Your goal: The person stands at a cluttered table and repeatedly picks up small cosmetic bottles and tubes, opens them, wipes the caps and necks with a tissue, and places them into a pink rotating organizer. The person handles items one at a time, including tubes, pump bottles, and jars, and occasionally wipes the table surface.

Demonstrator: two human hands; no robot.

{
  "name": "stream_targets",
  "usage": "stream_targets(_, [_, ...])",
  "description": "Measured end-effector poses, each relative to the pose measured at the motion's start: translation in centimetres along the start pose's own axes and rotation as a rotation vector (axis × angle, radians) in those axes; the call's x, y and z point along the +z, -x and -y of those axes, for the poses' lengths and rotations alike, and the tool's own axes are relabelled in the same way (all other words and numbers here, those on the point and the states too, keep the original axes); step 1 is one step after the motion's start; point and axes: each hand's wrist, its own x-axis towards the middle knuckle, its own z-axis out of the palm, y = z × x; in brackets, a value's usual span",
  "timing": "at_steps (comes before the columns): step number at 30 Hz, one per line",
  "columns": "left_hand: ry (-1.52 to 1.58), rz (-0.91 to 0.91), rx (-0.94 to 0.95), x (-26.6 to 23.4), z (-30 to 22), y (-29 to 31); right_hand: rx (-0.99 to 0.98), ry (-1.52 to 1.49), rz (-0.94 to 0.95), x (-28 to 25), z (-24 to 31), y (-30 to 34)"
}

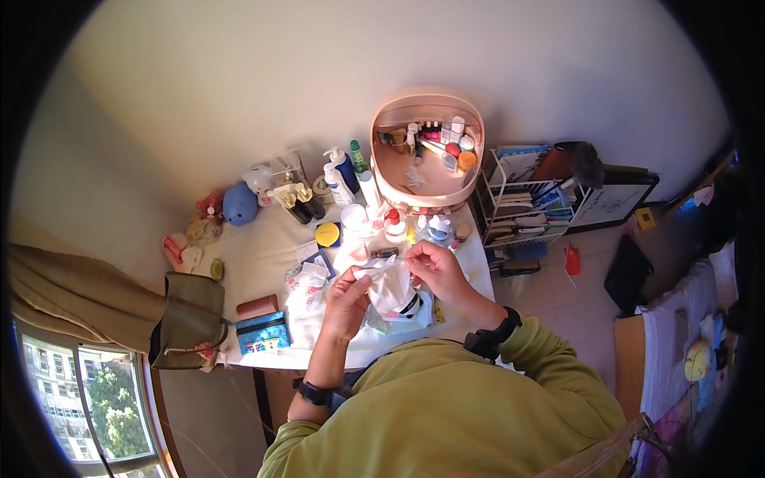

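Head view: a person in a green top, seen from above, both hands over a white-covered table (255,263).
Left hand (344,304): raised over the table's front middle, fingers closed on the left edge of a white wipe (388,284); a dark band sits on that wrist.
Right hand (437,267): just right of the left one, fingertips pinched on the wipe's upper right edge; a black watch sits on its wrist.
Hands together: close but not touching, the wipe stretched between them.
Wipe: crumpled white sheet, held above the table in front of the chest, partly hiding a small white and black bottle (409,306) below it.
Under the hands: a pale packet (382,323) lies flat on the cloth.
Left of the hands: white sachets (307,283), a brown tube (256,306) and a blue box (263,333) near the front edge.
Just beyond the hands: a yellow round tin (327,234), a white jar (353,216) and a red-capped bottle (394,225).
Back of table: a pink oval organiser (427,147), open toward the camera and filled with small bottles and tubes; left of it stand pump bottles (340,177).
Far left: a blue round toy (240,204) and an olive bag (190,320) at the table's corner.
Right of table: a white wire rack (526,199) holding books and papers, on the tiled floor.
Lower left: a window (88,398) with trees outside.
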Motion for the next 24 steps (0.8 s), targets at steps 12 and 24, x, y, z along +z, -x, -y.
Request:
stream_targets(12, [0.221, 0.056, 0.011, 1.0, 1.0, -1.1, 0.333, -1.002, 0.008, -2.9, -0.2, -1.0])
stream_targets(24, [-0.362, 0.181, -0.044, 2.1, 2.8, -4.3, -0.184, 0.114, -0.071, -2.6, 1.9, -1.8])
